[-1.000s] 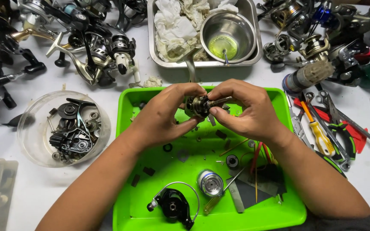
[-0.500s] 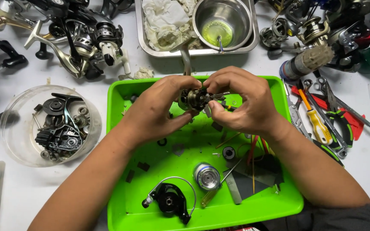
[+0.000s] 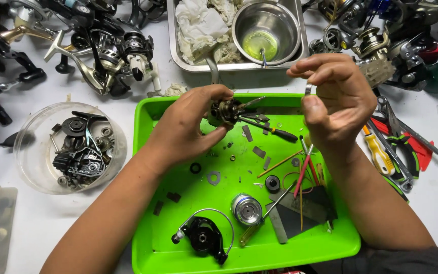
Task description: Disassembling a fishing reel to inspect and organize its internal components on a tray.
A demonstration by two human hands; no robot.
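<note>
A small dark reel mechanism (image 3: 225,110) with a thin shaft sticking out to the right sits above the far part of a bright green tray (image 3: 150,243), gripped by the fingers and thumb of the left hand (image 3: 186,129). The right hand (image 3: 338,101) is raised just to the right, apart from the mechanism, its thumb and forefinger pinched on a tiny ring-like part (image 3: 308,90) too small to make out clearly. In the tray below lie a black rotor with a wire bail (image 3: 204,236), a silver spool (image 3: 247,209), a black-handled screwdriver (image 3: 272,131), thin sticks and scattered washers and small flat pieces. Left of the tray stands a clear round tub (image 3: 26,167) holding dark reel parts. Beyond the tray, a steel tray (image 3: 176,56) holds crumpled rags (image 3: 198,25) and a steel bowl (image 3: 265,25) with yellow-green liquid. Spinning reels (image 3: 102,50) crowd the far left and far right, and hand tools with red and yellow handles (image 3: 386,152) lie at the right.
</note>
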